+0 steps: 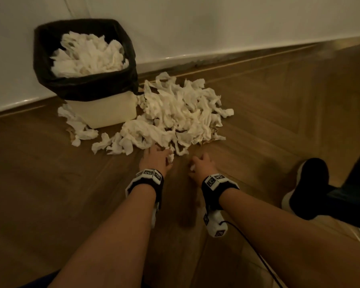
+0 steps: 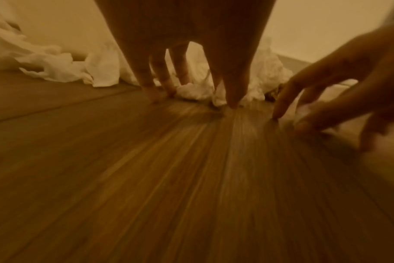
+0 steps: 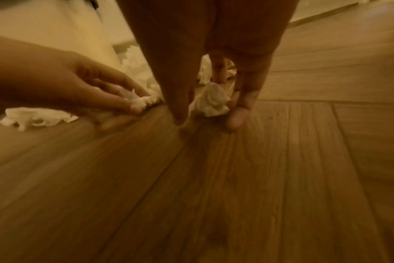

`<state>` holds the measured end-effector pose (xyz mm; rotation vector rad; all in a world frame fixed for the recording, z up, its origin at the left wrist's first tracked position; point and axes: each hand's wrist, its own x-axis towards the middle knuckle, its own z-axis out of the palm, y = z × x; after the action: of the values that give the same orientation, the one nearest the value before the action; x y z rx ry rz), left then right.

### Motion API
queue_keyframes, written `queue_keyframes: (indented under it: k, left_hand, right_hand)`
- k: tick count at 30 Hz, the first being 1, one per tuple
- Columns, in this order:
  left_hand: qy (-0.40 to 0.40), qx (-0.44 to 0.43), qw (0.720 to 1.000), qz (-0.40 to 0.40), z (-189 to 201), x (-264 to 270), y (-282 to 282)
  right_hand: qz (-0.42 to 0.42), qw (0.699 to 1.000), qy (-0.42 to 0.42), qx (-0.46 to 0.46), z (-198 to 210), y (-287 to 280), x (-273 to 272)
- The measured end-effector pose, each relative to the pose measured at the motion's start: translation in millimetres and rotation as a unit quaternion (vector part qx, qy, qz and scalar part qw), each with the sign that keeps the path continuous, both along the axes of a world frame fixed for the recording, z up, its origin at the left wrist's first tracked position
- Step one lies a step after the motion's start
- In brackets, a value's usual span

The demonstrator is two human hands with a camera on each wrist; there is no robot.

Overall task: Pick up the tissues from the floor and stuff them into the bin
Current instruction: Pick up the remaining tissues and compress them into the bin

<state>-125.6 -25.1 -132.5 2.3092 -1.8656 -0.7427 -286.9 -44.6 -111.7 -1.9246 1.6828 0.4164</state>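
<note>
Mostly one big heap of crumpled white tissues (image 1: 181, 113) on the wooden floor (image 1: 50, 173), just right of and in front of the bin (image 1: 102, 111), with a smaller cluster of loose tissues (image 1: 79, 127) at the bin's front left corner; too many and too tangled to count. Long axis of the heap running from the wall (image 1: 216, 28) toward the hands, slightly leftward. One bin, pale, lined with a black bag (image 1: 87, 88), standing upright against the wall and heaped with more tissues (image 1: 87, 55).

Two hands, both low at the near edge of the heap, palms down. Left hand (image 1: 154, 161) with fingers (image 2: 146, 74) reaching down to the floor, thumb and fingers closing round a small wad (image 3: 140, 103) at the heap's edge. Right hand (image 1: 202, 165) just beside it, well apart from the bin, thumb and fingers curled round another small tissue wad (image 3: 212, 101); grip on each wad probably a loose pinch, though both wrist views are blurred.

One dark shoe (image 1: 308, 188) with a pale sole at the right, on the floor.
</note>
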Motion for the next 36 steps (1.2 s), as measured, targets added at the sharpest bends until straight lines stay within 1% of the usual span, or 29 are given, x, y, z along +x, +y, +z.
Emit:
queue_keyframes:
  k: [2,5,7,8,9,10,11,12,14,15,16,17,19,20,21,22,23,25,26,27,29,30,32,34,36]
  left_hand:
    - [0.018,-0.015,1.000,-0.011,-3.3,-2.7,2.5]
    - [0.047,-0.003,0.999,0.011,-3.0,-4.0,0.2]
    - [0.060,0.010,0.998,0.017,-0.3,-2.6,-2.1]
    - [0.067,0.017,0.997,0.018,1.7,-2.0,-1.6]
    - [0.081,0.023,0.996,0.026,3.8,-1.9,-0.2]
    - [0.101,0.027,0.994,0.041,5.5,-2.0,2.3]
    - [0.129,0.031,0.989,0.062,7.5,-1.8,4.4]
    - [0.157,0.034,0.983,0.085,10.4,-2.0,5.8]
    - [0.201,0.033,0.972,0.115,16.4,-1.9,4.8]
    - [0.214,0.037,0.969,0.117,18.5,-1.9,4.5]
    - [0.217,0.042,0.968,0.118,23.0,-2.2,5.3]
    - [0.217,0.040,0.968,0.120,26.4,-2.3,6.1]
    - [0.216,0.033,0.964,0.149,33.7,-0.4,-2.3]
    - [0.231,0.023,0.959,0.162,38.5,0.4,-5.3]
    - [0.241,-0.012,0.956,0.169,49.9,3.5,-7.5]
    - [0.250,-0.065,0.950,0.176,79.7,11.3,-11.2]
    - [0.262,-0.089,0.943,0.185,80.5,12.4,-12.7]
    - [0.264,-0.122,0.932,0.217,88.3,17.1,-20.4]
    - [0.277,-0.125,0.926,0.222,92.3,19.2,-21.4]
    - [0.288,-0.124,0.924,0.220,99.3,21.6,-21.7]
    - [0.296,-0.143,0.920,0.214,121.0,35.4,-27.6]
    - [0.297,-0.158,0.917,0.213,131.5,42.7,-32.1]
    - [0.315,-0.194,0.903,0.220,152.8,55.1,-38.7]
    - [0.315,-0.272,0.880,0.231,168.4,67.9,-39.7]
    - [0.287,-0.319,0.874,0.229,183.3,81.0,-37.2]
  right_hand:
    - [-0.001,0.999,-0.035,-0.021,-5.9,2.4,-1.8]
    - [0.002,0.998,-0.063,-0.020,-6.4,3.3,-5.2]
    - [-0.048,0.995,-0.085,-0.007,-4.6,2.7,-8.6]
    - [-0.096,0.989,-0.115,0.004,-2.3,3.3,-10.1]
    - [-0.166,0.971,-0.172,0.025,-0.2,4.2,-11.4]
    - [-0.246,0.936,-0.244,0.056,2.4,5.7,-11.6]
    - [-0.327,0.887,-0.314,0.091,5.8,6.7,-10.6]
    - [-0.398,0.831,-0.370,0.121,10.6,6.7,-9.9]
    - [-0.498,0.715,-0.462,0.164,21.3,4.6,-7.1]
    - [-0.527,0.669,-0.489,0.186,27.5,4.5,-7.2]
    - [-0.543,0.641,-0.503,0.202,34.4,6.0,-7.9]
    - [-0.547,0.628,-0.511,0.213,39.8,6.5,-8.8]
    - [-0.543,0.626,-0.513,0.223,49.4,1.7,-6.1]
    - [-0.534,0.631,-0.516,0.225,53.5,-0.3,-4.7]
    - [-0.521,0.632,-0.528,0.225,61.4,-0.1,-4.1]
    - [-0.486,0.641,-0.555,0.212,86.6,-4.8,2.5]
    - [-0.480,0.646,-0.556,0.206,88.2,-5.0,3.9]
    - [-0.454,0.674,-0.551,0.191,94.5,-12.1,7.8]
    - [-0.435,0.690,-0.549,0.183,99.8,-12.2,9.2]
    - [-0.415,0.699,-0.554,0.179,104.0,-13.1,10.9]
    - [-0.383,0.693,-0.585,0.175,119.3,-19.4,20.7]
    - [-0.365,0.696,-0.594,0.170,128.6,-23.5,27.8]
    - [-0.331,0.700,-0.615,0.152,141.8,-32.7,43.9]
    - [-0.304,0.705,-0.627,0.129,152.5,-40.4,61.3]
    - [-0.286,0.709,-0.635,0.112,163.5,-51.2,80.6]
